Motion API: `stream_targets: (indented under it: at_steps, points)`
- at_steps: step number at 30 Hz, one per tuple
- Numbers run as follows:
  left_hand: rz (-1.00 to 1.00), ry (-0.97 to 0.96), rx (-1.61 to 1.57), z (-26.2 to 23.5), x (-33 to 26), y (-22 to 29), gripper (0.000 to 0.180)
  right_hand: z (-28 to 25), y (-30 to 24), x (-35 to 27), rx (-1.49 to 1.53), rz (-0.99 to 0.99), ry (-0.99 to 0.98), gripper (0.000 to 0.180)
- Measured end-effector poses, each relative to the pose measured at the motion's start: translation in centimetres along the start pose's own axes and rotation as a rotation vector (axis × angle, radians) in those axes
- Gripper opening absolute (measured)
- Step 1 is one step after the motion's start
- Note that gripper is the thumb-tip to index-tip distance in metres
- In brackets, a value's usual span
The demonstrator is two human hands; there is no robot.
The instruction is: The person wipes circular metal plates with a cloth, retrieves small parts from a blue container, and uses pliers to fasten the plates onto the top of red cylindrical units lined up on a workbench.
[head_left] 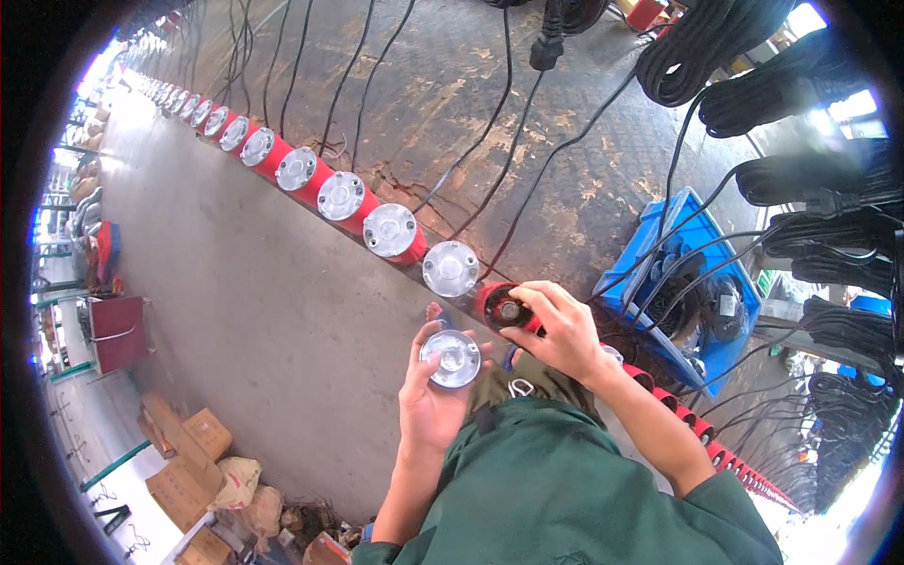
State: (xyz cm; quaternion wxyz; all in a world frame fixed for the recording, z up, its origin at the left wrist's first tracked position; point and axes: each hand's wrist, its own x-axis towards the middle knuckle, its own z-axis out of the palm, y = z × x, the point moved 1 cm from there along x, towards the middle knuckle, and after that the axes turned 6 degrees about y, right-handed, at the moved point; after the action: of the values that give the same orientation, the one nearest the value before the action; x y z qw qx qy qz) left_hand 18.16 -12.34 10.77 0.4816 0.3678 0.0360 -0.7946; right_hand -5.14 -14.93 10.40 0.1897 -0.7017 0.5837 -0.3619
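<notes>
My left hand holds a clear round cover by its edge, its face turned up. Beside it, my right hand has its thumb and fingers closed on the rim of a red cylindrical housing. That housing has no cover on it, and a dark inside with a round, pale centre shows. Directly to its left in the row stands a red housing topped with a clear cover. Another covered housing follows farther up the row. The fingers partly hide the uncovered housing's right side.
The row runs along the edge of a worn dark bench, with black cables trailing across it. A blue crate holding dark parts sits at the right. Bundled black cables hang above. Cardboard boxes lie on the floor at lower left.
</notes>
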Motion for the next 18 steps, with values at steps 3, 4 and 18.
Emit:
stream_targets:
  at_steps: [3,4,18]
  points:
    - [-0.001,-0.015,-0.007,0.5,0.0,-0.5,0.049,-1.1,-1.3,-0.5,0.008,-0.006,0.041,0.046]
    - [-0.003,-0.016,-0.003,0.6,0.0,-0.7,0.048,-1.4,-1.7,-0.6,0.000,-0.019,0.037,0.046]
    - [-0.060,0.001,0.016,-0.2,0.2,-1.9,0.043,-2.2,-1.2,-0.2,-0.099,0.102,-0.032,0.040]
